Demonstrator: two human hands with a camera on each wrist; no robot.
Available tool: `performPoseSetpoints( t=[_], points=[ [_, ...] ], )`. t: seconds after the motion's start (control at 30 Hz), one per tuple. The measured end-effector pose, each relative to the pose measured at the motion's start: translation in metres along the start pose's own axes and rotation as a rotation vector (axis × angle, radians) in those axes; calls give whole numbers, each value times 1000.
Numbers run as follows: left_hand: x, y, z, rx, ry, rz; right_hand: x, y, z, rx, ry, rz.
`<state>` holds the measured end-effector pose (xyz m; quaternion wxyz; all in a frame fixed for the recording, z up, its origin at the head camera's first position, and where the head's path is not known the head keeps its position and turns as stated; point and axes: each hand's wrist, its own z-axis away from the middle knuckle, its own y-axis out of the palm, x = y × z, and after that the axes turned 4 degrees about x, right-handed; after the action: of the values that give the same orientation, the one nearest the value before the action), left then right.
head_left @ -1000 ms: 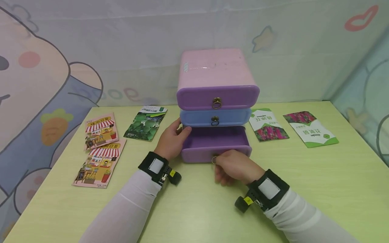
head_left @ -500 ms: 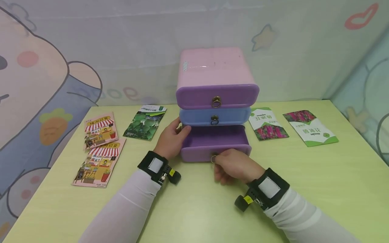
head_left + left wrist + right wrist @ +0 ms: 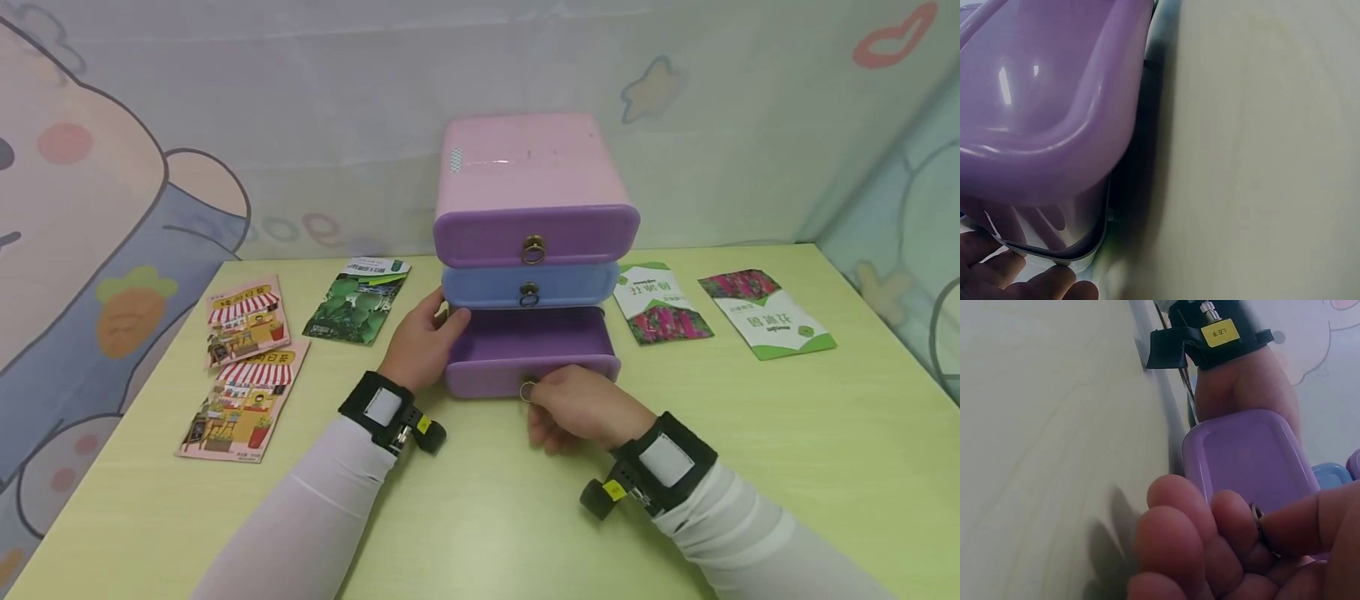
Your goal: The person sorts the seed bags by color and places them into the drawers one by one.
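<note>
A small cabinet has a pink top (image 3: 528, 167), a purple upper drawer (image 3: 487, 237) and a blue middle drawer (image 3: 480, 287). Its purple bottom drawer (image 3: 480, 381) stands pulled out, with nothing seen inside. My right hand (image 3: 588, 408) pinches the metal ring pull (image 3: 1257, 520) on this drawer between thumb and index finger; the other fingers are curled below. At the cabinet's left side, my left hand (image 3: 423, 342) rests against its lower edge, thumb toward the front. In the left wrist view, its fingertips (image 3: 1054, 281) touch the rim around the drawer opening.
Two pink seed packets (image 3: 243, 404) overlap at the left of the table (image 3: 465, 517). A green packet (image 3: 357, 302) lies nearer the cabinet. On the right are two white-and-green flower packets (image 3: 663, 304). A printed cloth (image 3: 337, 100) hangs behind.
Both hands keep their places on the cabinet and the ring pull. The bottom drawer stays out by the same amount; only the head view shifts slightly.
</note>
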<state>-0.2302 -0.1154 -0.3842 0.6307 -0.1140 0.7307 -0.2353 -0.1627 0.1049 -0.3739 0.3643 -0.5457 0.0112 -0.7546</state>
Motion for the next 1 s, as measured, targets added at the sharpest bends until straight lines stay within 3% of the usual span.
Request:
performPoseSetpoints(
  t=[0.57,1.0],
  points=[
    [2,1,-1,5,3,-4,1,1,3,2,-11,43],
    [-1,0,1,6,-2,2,4,0,8,25,-56,198]
  ],
)
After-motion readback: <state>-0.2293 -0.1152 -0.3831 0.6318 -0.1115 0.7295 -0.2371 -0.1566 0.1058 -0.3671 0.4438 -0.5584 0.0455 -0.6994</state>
